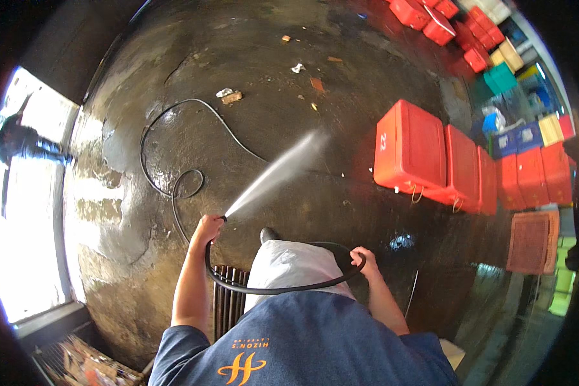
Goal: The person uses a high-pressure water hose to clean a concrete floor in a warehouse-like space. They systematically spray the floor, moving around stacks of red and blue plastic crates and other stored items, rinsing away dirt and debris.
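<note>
My left hand point(209, 228) grips the nozzle end of a black rubber hose point(270, 291). From it a white spray of water point(275, 171) shoots forward and to the right over the wet concrete floor point(270, 116). The hose sags in a loop across my front to my right hand point(363, 261), which is closed around another stretch of it. Farther out, the hose lies in loose curves on the floor, with a small coil point(188, 184) ahead of my left hand. My grey-white trousers point(289, 260) and one dark shoe tip point(268, 234) show between my arms.
Red insulated boxes point(410, 144) stand at right, with more crates behind. Scraps and a crumpled wrapper point(297, 68) litter the floor ahead. A metal floor grate point(229, 284) lies by my left leg. A person point(24, 137) stands in the bright doorway. A wire basket point(84, 362) sits lower left.
</note>
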`<state>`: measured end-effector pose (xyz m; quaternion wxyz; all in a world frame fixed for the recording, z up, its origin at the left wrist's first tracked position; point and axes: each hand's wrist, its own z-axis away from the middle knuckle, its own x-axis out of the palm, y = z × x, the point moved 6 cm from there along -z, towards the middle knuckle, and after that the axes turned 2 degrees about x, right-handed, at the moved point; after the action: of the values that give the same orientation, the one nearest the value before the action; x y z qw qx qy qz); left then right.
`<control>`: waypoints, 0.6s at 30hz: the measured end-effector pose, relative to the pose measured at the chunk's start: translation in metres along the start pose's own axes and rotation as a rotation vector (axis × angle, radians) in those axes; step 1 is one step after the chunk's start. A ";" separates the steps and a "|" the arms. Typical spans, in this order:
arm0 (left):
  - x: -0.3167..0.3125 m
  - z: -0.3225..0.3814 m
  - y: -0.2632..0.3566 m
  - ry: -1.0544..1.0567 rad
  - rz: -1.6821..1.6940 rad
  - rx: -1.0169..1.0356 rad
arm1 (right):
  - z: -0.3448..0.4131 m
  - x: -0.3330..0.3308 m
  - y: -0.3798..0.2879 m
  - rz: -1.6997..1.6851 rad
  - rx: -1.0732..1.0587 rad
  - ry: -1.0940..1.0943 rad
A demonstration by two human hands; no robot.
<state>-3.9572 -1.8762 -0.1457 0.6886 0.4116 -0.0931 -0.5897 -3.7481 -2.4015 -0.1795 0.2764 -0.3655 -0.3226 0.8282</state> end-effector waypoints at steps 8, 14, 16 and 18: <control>0.083 0.014 0.038 -0.211 -0.214 -0.057 | 0.060 -0.036 0.078 -0.245 0.081 0.171; 0.161 0.027 0.076 -0.253 -0.282 0.044 | 0.091 -0.057 0.138 -0.453 0.292 0.265; 0.180 0.026 0.085 -0.254 -0.327 0.068 | 0.097 -0.068 0.152 -0.490 0.273 0.304; 0.200 0.030 0.090 -0.246 -0.360 0.077 | 0.107 -0.078 0.169 -0.516 0.295 0.337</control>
<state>-3.8515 -2.0707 -0.1367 0.5395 0.3725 -0.1237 -0.7449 -3.8244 -2.5996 -0.2143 0.5764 -0.3597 -0.2310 0.6965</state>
